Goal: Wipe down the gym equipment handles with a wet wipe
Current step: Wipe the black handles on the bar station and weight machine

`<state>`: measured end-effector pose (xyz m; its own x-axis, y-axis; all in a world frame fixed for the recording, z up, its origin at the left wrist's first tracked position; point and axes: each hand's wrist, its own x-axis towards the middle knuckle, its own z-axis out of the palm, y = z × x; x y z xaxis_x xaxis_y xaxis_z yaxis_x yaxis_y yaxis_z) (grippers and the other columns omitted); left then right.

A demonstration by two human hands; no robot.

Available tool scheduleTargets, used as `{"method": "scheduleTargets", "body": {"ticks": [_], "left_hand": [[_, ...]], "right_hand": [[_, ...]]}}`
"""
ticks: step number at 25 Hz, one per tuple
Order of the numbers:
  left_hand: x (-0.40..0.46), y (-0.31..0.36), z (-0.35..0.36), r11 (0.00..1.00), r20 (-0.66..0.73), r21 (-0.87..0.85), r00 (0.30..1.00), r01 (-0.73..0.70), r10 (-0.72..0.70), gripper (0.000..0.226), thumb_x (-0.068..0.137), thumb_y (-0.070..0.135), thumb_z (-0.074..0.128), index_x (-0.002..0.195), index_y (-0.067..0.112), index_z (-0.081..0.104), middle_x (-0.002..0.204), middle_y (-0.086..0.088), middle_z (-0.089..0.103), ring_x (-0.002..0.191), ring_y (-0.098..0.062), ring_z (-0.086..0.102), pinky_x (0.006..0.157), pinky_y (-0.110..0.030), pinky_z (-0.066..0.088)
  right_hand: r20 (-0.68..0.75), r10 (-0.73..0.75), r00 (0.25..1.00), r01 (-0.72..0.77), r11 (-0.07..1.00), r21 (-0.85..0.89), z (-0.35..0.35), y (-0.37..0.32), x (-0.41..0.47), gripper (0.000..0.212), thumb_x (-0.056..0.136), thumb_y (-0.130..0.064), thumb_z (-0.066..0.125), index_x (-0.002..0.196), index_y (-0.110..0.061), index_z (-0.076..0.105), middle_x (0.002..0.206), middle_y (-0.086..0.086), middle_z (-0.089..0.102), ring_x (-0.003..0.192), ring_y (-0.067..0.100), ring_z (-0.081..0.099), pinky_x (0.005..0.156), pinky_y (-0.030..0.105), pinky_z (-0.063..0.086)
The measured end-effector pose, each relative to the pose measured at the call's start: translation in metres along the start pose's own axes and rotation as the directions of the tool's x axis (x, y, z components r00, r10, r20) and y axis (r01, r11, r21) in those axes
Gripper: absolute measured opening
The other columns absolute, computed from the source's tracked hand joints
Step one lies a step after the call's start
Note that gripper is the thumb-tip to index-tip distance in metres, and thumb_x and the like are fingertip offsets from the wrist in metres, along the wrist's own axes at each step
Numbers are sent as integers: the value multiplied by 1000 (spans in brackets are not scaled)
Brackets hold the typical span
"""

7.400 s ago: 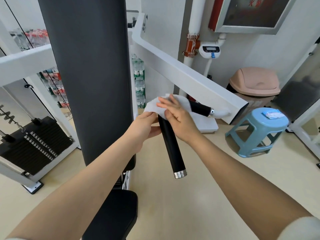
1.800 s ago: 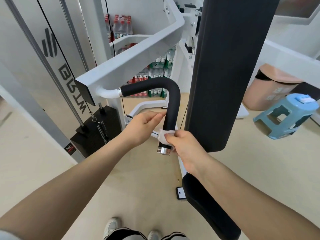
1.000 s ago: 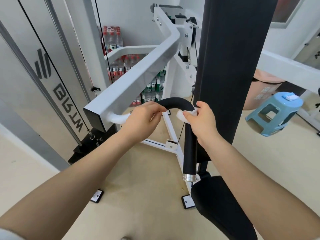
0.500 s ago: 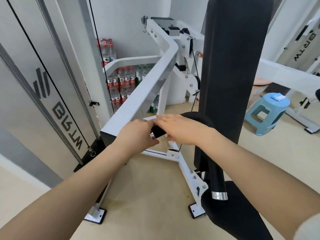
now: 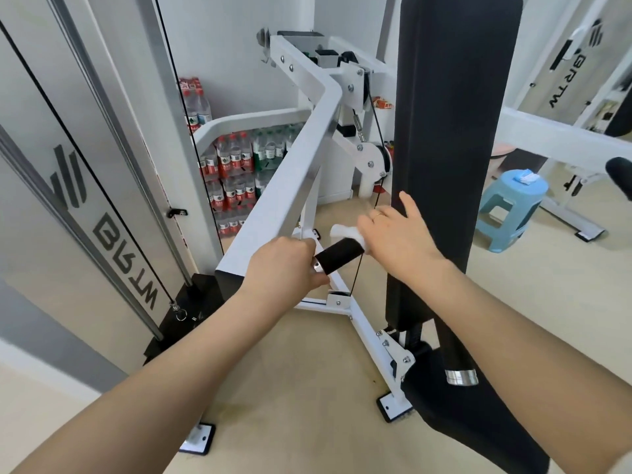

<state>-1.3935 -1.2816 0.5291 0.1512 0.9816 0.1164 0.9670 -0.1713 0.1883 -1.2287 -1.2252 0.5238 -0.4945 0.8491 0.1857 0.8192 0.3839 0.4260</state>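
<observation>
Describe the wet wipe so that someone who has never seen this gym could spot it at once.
Start at the tall black back pad in the middle, then drop to the black handle beside it. The wet wipe is the small crumpled white wad on that handle, under the right hand; nothing else there is soft and white.

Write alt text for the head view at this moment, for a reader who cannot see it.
A person's right hand presses a white wet wipe onto the black foam handle of a white gym machine, while the left hand grips the handle's chrome collar end. A tall black back pad stands just behind, with stacked bottled water and a blue stool beyond.
</observation>
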Motion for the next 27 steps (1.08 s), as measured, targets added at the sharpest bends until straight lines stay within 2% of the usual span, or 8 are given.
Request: {"method": "scheduleTargets", "body": {"ticks": [3,5,8,11,17,21,24,27], "left_hand": [[2,0,-1,1000,-2,-12,1000,-1,1,28,80,41,63,76,16,51,79,-4,62,76,-23,53,61,-27,35],[2,0,-1,1000,15,-1,1000,10,-10,29,79,43,63,77,16,52,81,-5,64,74,-22,52,62,-27,36],[0,0,-1,999,36,-14,999,32,-32,33,80,42,64,98,15,59,89,-4,64,82,-23,57,64,-28,41],[-2,4,4,997,2,-75,1000,23,-23,38,82,35,63,115,19,54,105,0,62,95,-23,56,72,-31,47],[12,36,9,984,-86,-157,994,-79,66,49,85,22,58,131,24,44,124,-1,55,112,-27,51,84,-38,47],[20,52,17,972,-191,-176,974,-155,121,47,84,16,60,130,19,49,121,-4,58,108,-29,53,87,-39,46],[25,66,27,979,-277,-71,947,-191,165,49,77,14,68,125,13,56,104,-11,66,88,-36,61,76,-41,51],[32,77,27,982,-325,-66,934,-177,147,37,77,22,57,112,16,65,93,-9,68,77,-34,62,65,-39,52]], "right_hand": [[-155,-205,966,230,959,168,-2,-42,3,18,70,-10,70,86,-9,62,80,6,67,83,25,64,91,31,37],[-30,-315,949,311,912,266,-11,-40,6,17,86,-17,54,101,-11,57,99,5,66,99,25,59,95,31,33],[212,-116,971,80,982,171,-19,25,6,28,84,-37,56,106,-19,54,103,0,65,98,22,60,89,35,40],[442,103,891,-263,911,318,-16,61,-3,32,81,-41,58,103,-18,58,85,-2,60,81,20,60,71,34,49],[175,-180,968,138,964,227,-14,22,7,44,88,-40,54,123,-14,44,123,4,56,116,24,52,92,36,36],[298,-12,954,-34,988,150,1,72,-16,64,90,-57,36,132,-8,31,117,11,61,104,27,57,88,40,39],[279,-77,957,-60,889,455,10,72,-32,79,91,-59,28,147,-16,-8,151,12,24,135,27,29,106,42,30],[36,-98,995,58,807,587,18,66,-43,62,95,-46,34,145,-15,15,149,5,18,135,24,23,109,37,26]]}}
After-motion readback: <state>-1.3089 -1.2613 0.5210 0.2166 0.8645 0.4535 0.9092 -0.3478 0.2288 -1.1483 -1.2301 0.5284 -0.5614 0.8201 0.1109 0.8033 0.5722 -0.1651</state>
